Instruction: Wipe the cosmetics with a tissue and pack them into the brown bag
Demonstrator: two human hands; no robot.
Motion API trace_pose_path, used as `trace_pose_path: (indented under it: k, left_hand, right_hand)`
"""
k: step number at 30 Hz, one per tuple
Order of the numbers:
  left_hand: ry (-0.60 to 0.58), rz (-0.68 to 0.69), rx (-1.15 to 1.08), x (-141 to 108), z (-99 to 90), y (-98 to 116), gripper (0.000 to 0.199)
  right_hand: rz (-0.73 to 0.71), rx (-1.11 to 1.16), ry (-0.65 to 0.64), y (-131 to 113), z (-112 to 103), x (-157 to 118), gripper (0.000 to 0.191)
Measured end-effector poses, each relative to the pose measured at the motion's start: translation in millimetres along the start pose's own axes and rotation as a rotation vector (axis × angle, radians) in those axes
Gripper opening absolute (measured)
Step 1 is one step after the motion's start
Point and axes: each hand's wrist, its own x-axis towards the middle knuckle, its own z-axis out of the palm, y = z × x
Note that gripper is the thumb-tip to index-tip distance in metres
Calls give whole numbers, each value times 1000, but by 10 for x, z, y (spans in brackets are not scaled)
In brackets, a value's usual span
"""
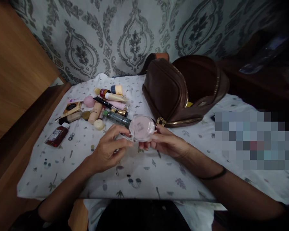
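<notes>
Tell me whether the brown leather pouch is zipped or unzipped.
Unzipped: the brown leather pouch gapes along its gold zipper, its flap thrown back.

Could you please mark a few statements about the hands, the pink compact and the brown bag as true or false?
1. Both hands hold the round pink compact. True; left hand, right hand.
2. The brown bag is zipped shut. False; it gapes open.
3. The cosmetics pile lies on the left hand's side of the bag. True.
4. The red bottle stands upright. False; it lies flat on the printed cloth.
</notes>
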Motion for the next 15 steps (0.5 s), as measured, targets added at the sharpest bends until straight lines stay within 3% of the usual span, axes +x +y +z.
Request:
trace_pose_path:
  k: [7, 15]
  left_hand:
    - [149, -167, 3, -41, 44, -57, 17]
    - [214, -278, -80, -17, 52, -46, 10]
  right_hand:
    - [51, 35, -84, 27, -37, -37, 54]
    - [52, -125, -89, -16, 63, 8, 44]
